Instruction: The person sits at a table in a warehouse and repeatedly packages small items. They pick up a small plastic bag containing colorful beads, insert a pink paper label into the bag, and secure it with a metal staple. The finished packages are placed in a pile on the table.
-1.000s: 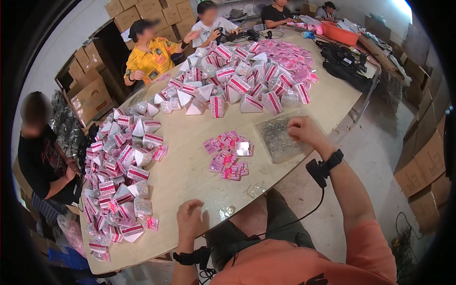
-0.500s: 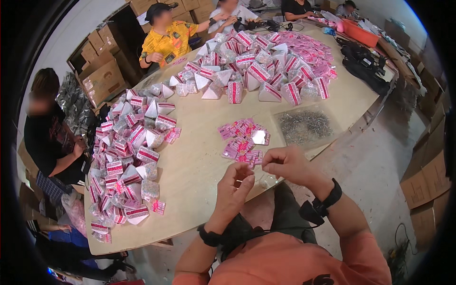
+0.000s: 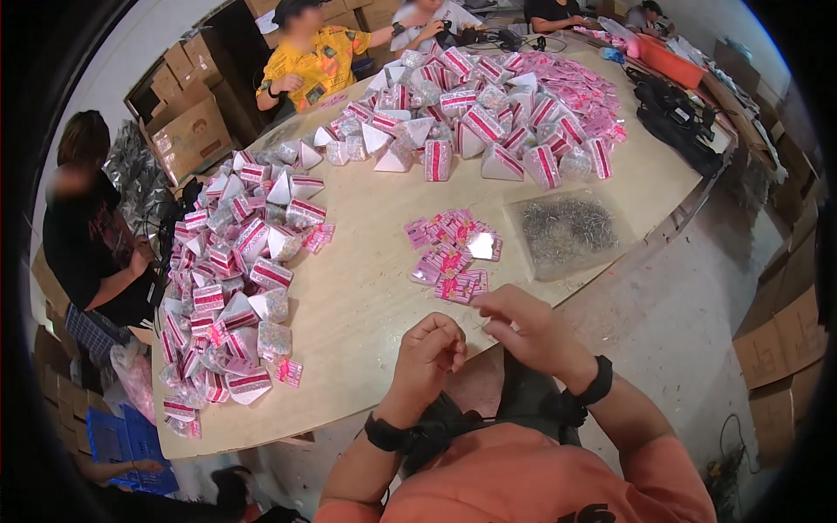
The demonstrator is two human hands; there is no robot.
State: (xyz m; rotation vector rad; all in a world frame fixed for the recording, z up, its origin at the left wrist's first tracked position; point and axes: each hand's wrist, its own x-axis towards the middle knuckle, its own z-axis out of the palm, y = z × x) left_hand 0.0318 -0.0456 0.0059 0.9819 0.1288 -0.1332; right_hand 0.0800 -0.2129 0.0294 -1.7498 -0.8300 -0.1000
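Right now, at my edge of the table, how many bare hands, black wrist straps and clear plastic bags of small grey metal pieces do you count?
Bare hands: 2, the left hand and the right hand
Black wrist straps: 2
Clear plastic bag of small grey metal pieces: 1
Total: 5

Right hand (image 3: 523, 327) pulled back from clear bag of small dark metal parts (image 3: 568, 231), now at near table edge (image 3: 349, 410) just below small pile of pink packets (image 3: 453, 253). Left hand (image 3: 427, 349) risen off table edge, fingers curled, close beside right hand. Both wrists raised together.
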